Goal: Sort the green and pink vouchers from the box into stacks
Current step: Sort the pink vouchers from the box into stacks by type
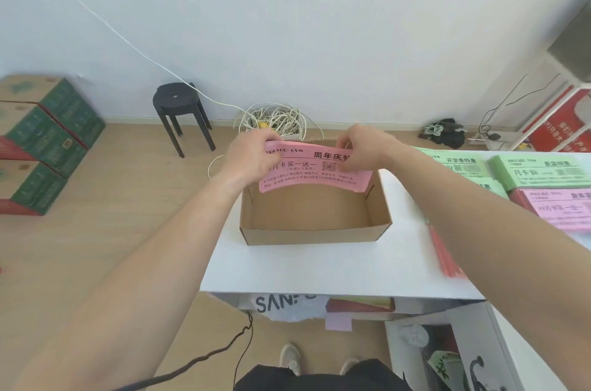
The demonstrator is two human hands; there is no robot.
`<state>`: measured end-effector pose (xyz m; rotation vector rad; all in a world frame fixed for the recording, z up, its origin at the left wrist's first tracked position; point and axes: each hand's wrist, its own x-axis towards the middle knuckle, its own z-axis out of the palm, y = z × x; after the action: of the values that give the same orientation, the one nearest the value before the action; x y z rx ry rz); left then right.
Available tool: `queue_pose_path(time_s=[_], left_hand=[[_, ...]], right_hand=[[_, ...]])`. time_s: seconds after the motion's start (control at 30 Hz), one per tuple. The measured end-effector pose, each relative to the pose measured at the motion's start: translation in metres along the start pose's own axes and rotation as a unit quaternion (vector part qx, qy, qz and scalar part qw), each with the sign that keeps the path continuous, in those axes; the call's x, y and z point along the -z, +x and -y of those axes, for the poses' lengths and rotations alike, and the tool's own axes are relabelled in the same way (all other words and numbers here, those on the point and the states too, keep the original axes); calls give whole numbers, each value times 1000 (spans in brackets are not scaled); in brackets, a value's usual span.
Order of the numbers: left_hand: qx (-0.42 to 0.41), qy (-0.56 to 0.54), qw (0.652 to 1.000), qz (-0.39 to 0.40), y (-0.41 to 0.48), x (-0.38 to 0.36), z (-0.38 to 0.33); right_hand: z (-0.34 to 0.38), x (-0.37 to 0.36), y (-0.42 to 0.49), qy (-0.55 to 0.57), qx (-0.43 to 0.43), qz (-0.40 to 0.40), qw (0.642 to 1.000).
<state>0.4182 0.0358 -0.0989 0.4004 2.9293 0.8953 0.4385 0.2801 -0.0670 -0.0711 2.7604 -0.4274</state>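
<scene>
Two-handed job here: the left grip (252, 155) and right grip (361, 147) each pinch one end of a bundle of pink vouchers (315, 175), held bowed just above the back of the box (315, 235), which looks empty underneath. Holding both ends probably stops loose sheets fanning out. Green stacks (540, 171) and a pink stack (563, 210) sit on the right of the bench (319, 269), so I'd guess this bundle goes to the pink one.
</scene>
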Motion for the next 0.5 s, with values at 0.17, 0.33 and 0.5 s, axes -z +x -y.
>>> queue_pose_path(time_s=[0.17,0.33,0.5], left_hand=[[-1,-45,999,-30,-34,12,-28],[23,-119,990,-72,-76,6,-63],[64,-192,973,-111,-133,-30,-89]], right_hand=[[-21,4,-46,136,-9,-76,988],[-45,-10,-99,230,7,-151,961],[-70,-47,-148,285,-2,-159,945]])
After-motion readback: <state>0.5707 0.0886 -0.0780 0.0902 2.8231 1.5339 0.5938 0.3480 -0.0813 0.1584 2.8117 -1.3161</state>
